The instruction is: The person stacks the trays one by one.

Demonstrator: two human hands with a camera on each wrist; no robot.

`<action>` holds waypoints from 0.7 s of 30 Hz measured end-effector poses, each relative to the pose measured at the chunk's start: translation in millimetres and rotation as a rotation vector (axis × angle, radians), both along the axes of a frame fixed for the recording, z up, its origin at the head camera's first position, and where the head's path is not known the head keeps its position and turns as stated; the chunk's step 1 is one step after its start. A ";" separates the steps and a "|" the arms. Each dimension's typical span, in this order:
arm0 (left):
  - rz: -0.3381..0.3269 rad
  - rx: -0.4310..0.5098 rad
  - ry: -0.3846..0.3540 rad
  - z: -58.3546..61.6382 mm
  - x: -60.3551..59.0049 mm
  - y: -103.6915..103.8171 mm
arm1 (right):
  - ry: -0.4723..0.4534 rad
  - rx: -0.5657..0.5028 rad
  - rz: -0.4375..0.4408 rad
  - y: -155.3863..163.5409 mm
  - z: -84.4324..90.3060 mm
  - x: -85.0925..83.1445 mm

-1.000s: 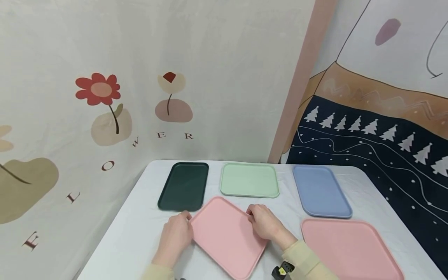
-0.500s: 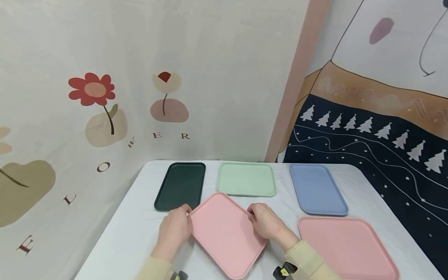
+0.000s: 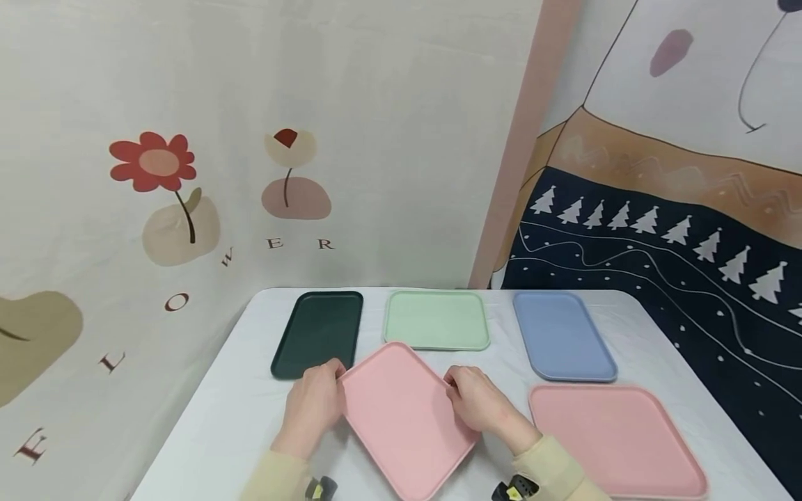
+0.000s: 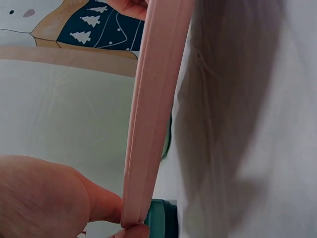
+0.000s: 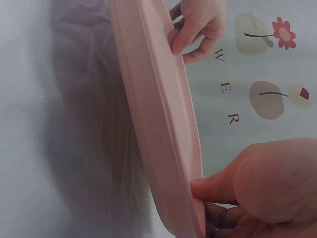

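Observation:
A pink rectangular tray (image 3: 407,417) is held between both hands, turned so that one corner points away toward the back. My left hand (image 3: 313,403) pinches its left corner, thumb and fingers on either side of the rim, as the left wrist view shows. On the opposite side my right hand (image 3: 479,400) grips the right edge with the thumb on top. Both wrist views show the tray (image 5: 163,119) raised above the white cloth, with a shadow under it. The far corner overlaps the front edge of a light green tray (image 3: 436,320) in the head view.
A dark green tray (image 3: 318,334) lies behind my left hand. At the right, a blue tray (image 3: 564,337) lies behind a second, larger-looking pink tray (image 3: 617,438). The white-covered table (image 3: 213,424) meets a printed curtain (image 3: 401,139) at the back.
The held tray has risen slightly and tipped a little, its far corner now covering the light green tray's edge. Both hands keep their grip. The head view has shifted slightly to the right.

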State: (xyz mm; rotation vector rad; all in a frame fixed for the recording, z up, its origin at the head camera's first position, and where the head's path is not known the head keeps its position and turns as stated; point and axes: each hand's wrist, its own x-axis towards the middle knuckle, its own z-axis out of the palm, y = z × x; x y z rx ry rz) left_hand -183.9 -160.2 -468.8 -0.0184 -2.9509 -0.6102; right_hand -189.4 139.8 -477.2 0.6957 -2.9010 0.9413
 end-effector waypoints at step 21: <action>-0.073 0.102 0.088 7.1 -16.0 22.5 | -0.008 -0.068 -0.173 21.1 19.1 16.7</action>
